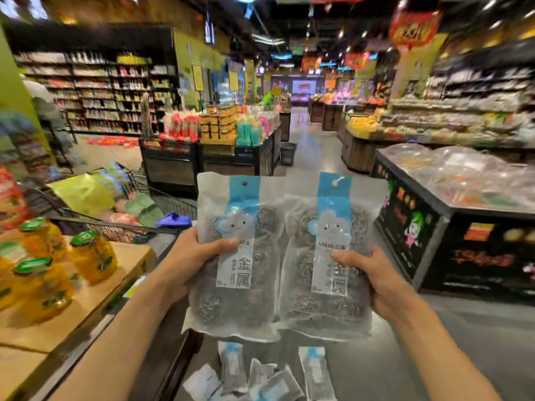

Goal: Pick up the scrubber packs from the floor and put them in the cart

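L grip [199, 256] & R grip [373, 270] each pinch 1 scrubber pack [234, 256], more packs [260, 374] on floor

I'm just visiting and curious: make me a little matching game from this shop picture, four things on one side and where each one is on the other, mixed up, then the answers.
Things:
1. left-hand scrubber pack
2. right-hand scrubber pack
3. loose scrubber packs
4. jars with green lids

Places:
A. lying on the floor
B. gripped by the right hand
C. standing on a cardboard box
D. gripped by the left hand

Pairs: 1-D, 2-B, 3-A, 4-C
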Demonstrator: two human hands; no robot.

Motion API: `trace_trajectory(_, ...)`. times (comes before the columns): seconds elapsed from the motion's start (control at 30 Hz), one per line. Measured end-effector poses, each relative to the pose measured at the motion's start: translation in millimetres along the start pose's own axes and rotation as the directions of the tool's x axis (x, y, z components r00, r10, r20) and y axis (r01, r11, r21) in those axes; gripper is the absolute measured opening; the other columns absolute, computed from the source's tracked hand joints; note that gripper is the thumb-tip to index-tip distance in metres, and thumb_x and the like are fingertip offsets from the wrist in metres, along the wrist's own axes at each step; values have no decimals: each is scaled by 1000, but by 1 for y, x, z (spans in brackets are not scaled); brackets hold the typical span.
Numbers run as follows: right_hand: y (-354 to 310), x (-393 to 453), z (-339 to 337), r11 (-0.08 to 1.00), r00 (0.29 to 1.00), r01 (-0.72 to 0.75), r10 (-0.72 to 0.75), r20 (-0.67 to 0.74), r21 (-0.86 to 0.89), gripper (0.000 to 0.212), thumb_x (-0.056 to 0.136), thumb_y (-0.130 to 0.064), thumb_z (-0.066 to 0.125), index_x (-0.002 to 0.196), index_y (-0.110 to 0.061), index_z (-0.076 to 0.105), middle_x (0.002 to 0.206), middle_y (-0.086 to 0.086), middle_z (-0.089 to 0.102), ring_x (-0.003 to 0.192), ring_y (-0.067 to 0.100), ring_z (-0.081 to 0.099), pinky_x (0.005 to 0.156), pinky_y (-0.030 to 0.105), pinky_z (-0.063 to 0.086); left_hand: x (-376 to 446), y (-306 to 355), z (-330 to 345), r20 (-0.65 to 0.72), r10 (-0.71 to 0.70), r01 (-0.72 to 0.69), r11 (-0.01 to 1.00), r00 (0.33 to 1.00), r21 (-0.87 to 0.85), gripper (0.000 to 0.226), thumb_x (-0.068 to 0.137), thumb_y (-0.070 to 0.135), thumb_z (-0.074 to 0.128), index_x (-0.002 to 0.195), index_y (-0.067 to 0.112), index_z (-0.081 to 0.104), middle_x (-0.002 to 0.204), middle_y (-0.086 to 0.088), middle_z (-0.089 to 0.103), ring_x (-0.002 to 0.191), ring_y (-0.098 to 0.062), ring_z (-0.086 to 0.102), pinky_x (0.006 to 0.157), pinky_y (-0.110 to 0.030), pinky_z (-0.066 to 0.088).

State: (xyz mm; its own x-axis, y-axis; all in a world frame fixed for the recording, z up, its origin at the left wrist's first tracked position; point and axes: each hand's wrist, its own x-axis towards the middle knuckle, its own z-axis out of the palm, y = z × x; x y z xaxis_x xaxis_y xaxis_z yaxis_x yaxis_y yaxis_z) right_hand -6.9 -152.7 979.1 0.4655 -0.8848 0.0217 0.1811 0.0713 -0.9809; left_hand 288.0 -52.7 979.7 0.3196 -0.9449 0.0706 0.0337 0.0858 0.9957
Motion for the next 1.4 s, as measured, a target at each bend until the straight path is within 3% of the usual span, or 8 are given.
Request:
trace_trajectory(0.13,-42,-12,0,996,996,84,-83,20,-44,42,75,-10,72,117,-6,72,106,19,78,89,31,77,74,39,65,0,35,13,38,62,-62,998,997,-8,80,36,42,102,104,7,76,99,-18,79,87,-32,78,66,-35,63)
trace_trajectory(0.27,-67,-15,4,991,992,126,-124,30,-53,43,75,-11,72,118,-9,71,108,16,78,94,31,77,78,40,65,1,61,15,39,122,-123,992,992,5,40,66,18,84,103,7,73,94,-11,81,85,-26,79,65,-31,63)
trace_trajectory(0.33,-71,-15,8,989,991,134,-132,35,-55,45,76,-10,74,121,-10,70,110,16,78,98,33,76,80,42,65,1,70,10,28,146,-146,989,989,0,32,73,11,80,104,6,73,94,-11,81,83,-24,79,66,-30,63)
trace_trajectory(0.53,-81,0,23,988,989,142,-139,42,-64,54,69,-14,77,123,-9,69,113,20,76,102,39,74,82,47,64,4,84,-16,-31,171,-172,985,985,-30,43,71,14,84,111,3,73,100,-17,79,91,-33,78,73,-38,63)
trace_trajectory(0.7,-81,14,45,990,986,137,-132,101,-43,53,67,-13,77,119,-8,69,108,20,78,94,36,77,74,43,66,0,96,-42,-60,186,-188,981,981,-39,56,59,15,92,110,3,73,99,-17,80,85,-30,79,66,-32,62)
trace_trajectory(1.0,-71,53,122,993,941,110,-93,324,-36,48,70,-11,76,117,-6,71,107,20,78,89,33,78,68,37,64,-43,107,-97,-269,165,-169,986,949,7,36,79,7,81,114,8,72,101,-14,80,90,-30,78,69,-34,65)
trace_trajectory(1.23,-52,77,197,998,807,55,-28,590,-28,44,73,-6,78,116,-9,72,109,19,78,92,32,78,71,38,65,-130,107,-129,-554,201,-180,979,808,94,54,70,20,84,121,11,69,104,-9,80,93,-28,78,74,-36,64)
trace_trajectory(1.4,-31,65,256,1000,616,11,12,787,-24,50,73,-15,75,123,-11,70,114,15,77,101,34,75,81,45,64,-220,100,-132,-783,247,-185,968,572,170,51,62,15,89,110,10,74,100,-8,81,86,-22,79,70,-32,62)
